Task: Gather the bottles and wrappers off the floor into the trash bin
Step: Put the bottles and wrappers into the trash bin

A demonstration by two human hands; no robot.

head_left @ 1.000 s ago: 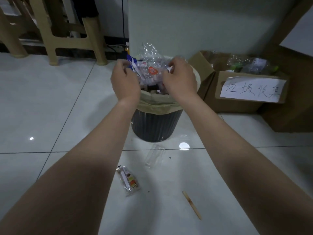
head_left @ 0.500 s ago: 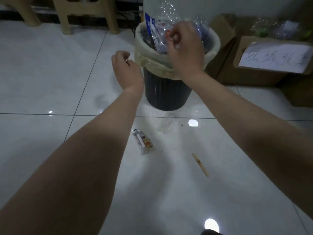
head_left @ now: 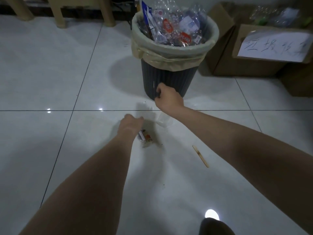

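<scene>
A dark ribbed trash bin (head_left: 169, 78) with a beige liner stands on the white tiled floor, heaped with clear plastic wrappers (head_left: 174, 29). On the floor in front of it lie a small snack wrapper (head_left: 146, 138) with an orange spot, a clear plastic piece (head_left: 164, 120) and a wooden stick (head_left: 200, 156). My left hand (head_left: 131, 123) hovers low just left of the snack wrapper, fingers curled, holding nothing I can see. My right hand (head_left: 167, 97) is lowered in front of the bin's base, fingers loosely curled and empty, just above the clear plastic piece.
A cardboard box (head_left: 260, 53) with a handwritten paper label stands right of the bin, with clear bottles (head_left: 274, 16) inside. Beige chair legs (head_left: 59, 14) stand at the back left. A dark shoe tip (head_left: 216, 226) shows at the bottom edge.
Both hands have left the bin's top, where they dropped the wrappers, and come down toward the floor litter. The view has tilted downward.
</scene>
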